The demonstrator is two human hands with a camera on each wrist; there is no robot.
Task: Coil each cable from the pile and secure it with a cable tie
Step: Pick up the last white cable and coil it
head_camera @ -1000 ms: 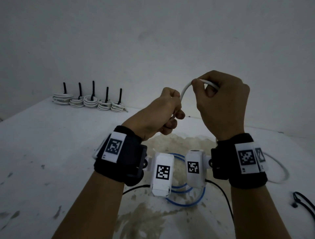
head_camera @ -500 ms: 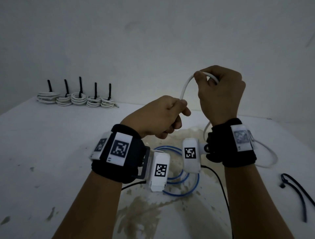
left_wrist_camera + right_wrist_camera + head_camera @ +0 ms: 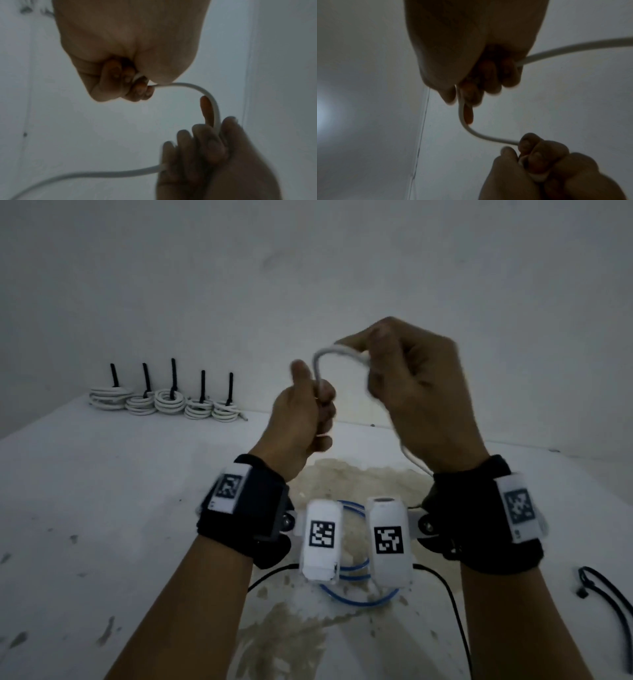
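Both hands are raised above the table, each gripping the same white cable (image 3: 337, 352). My left hand (image 3: 308, 409) is a fist round a small bundle of the cable (image 3: 137, 77), thumb up. My right hand (image 3: 411, 378) holds the cable a short arc further on, its fingers curled round it (image 3: 462, 108). The cable arches between the hands (image 3: 202, 92) and trails down past the right wrist (image 3: 414, 462). A blue cable (image 3: 359, 601) lies looped on the table below the wrists.
Several coiled white cables with upright black ties (image 3: 168, 402) stand in a row at the back left by the wall. A loose black cable tie (image 3: 606, 594) lies at the right. A thin black cord (image 3: 452, 604) runs across the stained white table (image 3: 102, 508).
Both hands have risen. The left fist moved up closer to the right hand, and the arc of cable between them has become shorter and tighter.
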